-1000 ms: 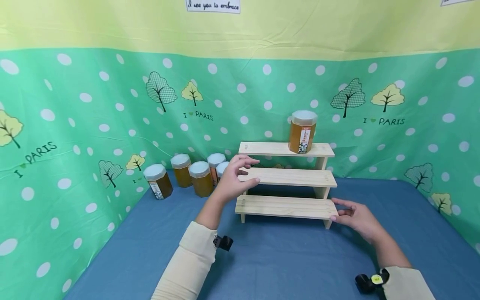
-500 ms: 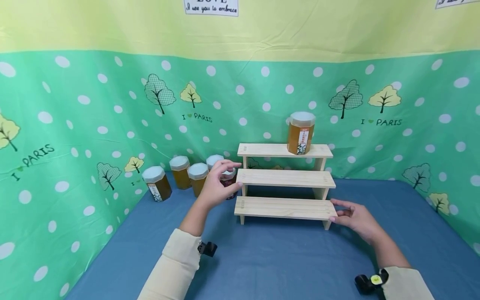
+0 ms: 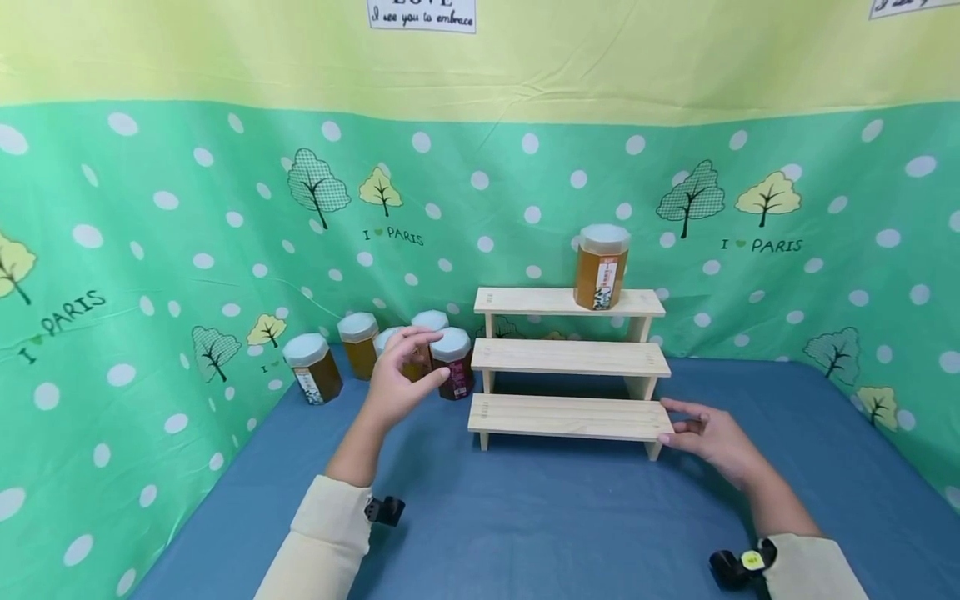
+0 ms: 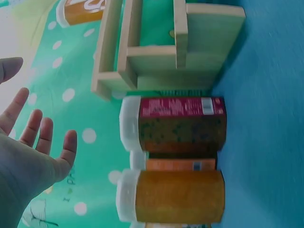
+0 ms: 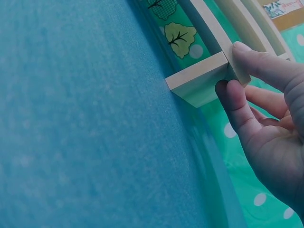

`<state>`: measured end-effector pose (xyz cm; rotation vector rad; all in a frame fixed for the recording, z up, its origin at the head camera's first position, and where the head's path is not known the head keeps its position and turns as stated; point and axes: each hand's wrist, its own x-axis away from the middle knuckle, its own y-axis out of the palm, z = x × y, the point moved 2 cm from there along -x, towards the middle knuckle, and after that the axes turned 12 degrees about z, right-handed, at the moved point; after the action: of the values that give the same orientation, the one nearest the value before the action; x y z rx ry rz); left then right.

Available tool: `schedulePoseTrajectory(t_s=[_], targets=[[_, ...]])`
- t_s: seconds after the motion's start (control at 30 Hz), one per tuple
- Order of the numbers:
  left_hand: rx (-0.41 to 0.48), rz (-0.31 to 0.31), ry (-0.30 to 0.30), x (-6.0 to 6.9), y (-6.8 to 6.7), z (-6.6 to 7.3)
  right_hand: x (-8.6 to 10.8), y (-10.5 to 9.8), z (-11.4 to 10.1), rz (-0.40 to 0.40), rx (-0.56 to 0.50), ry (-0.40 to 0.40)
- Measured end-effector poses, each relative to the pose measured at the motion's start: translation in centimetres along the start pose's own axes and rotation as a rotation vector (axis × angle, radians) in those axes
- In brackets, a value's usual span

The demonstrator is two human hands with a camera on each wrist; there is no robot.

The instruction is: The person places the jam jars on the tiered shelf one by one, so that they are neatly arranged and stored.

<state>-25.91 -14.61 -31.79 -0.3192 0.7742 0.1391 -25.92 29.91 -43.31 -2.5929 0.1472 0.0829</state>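
My left hand (image 3: 401,379) is in the air in front of the jars, fingers apart and holding nothing; in the left wrist view the hand (image 4: 35,152) stands clear of a jar with a magenta label (image 4: 183,124) and an amber jar (image 4: 180,196). My right hand (image 3: 712,442) touches the right end of the lowest step of a three-step wooden shelf (image 3: 570,415). Up close, the right hand (image 5: 270,123) pinches that board's end between thumb and fingers. An amber jar (image 3: 600,271) with a white lid stands on the top step, right of its middle.
Several white-lidded jars stand left of the shelf, among them a dark amber one (image 3: 315,372) at the far left and a magenta-labelled one (image 3: 455,379) nearest the shelf. A green and yellow printed cloth (image 3: 487,150) hangs behind the blue tabletop (image 3: 525,508).
My left hand has moved left from beside the shelf to in front of the jars, uncovering the magenta-labelled jar. The right hand stays at the shelf's end.
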Motion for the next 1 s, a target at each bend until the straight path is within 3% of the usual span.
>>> schedulePoseTrajectory(t_s=[0.2, 0.5, 0.77, 1.0], targets=[[-0.007, 0.058, 0.005, 0.4, -1.5, -1.3, 0.0, 0.0, 0.0, -0.003, -0.005, 0.009], [-0.015, 0.139, -0.128, 0.9, -3.5, -3.2, 0.0, 0.0, 0.0, -0.001, -0.003, 0.005], [-0.043, 0.15, -0.167, 0.7, -4.6, -4.8, 0.0, 0.0, 0.1, -0.003, 0.001, 0.008], [-0.101, 0.115, -0.235, 0.5, -5.2, -9.5, 0.0, 0.0, 0.1, -0.002, 0.006, 0.011]])
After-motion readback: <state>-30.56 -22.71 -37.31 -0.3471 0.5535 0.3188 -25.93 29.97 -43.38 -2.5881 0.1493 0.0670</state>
